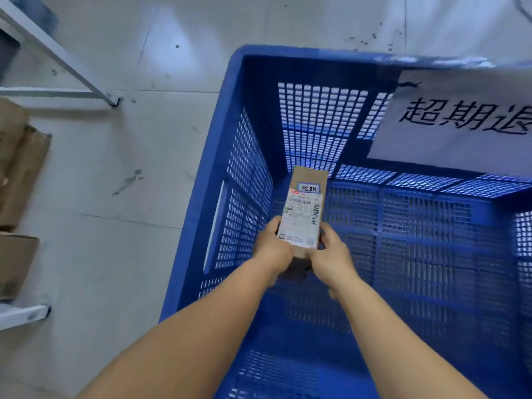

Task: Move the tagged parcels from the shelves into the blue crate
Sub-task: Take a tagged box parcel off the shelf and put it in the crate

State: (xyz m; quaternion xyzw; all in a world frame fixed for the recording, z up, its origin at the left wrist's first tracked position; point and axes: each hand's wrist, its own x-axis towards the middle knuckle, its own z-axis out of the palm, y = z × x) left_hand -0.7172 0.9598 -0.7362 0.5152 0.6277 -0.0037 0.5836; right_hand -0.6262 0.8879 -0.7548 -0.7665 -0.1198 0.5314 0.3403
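A large blue crate [201, 203] with lattice walls stands on the floor below me. Both my arms reach down into it. My left hand [272, 250] and my right hand [334, 256] grip the near end of a small brown cardboard parcel [309, 175], one on each side. The parcel bears a white shipping label with barcodes and a small blue-edged tag. It is held low inside the crate near the left wall; I cannot tell whether it touches the bottom. No other parcel shows inside the crate.
A white paper sign [466, 119] with black characters hangs on the crate's far right rim. A metal shelf frame [60, 61] runs along the left, with brown cardboard boxes [20, 174] stacked on it. Grey tiled floor [115, 197] lies between shelf and crate.
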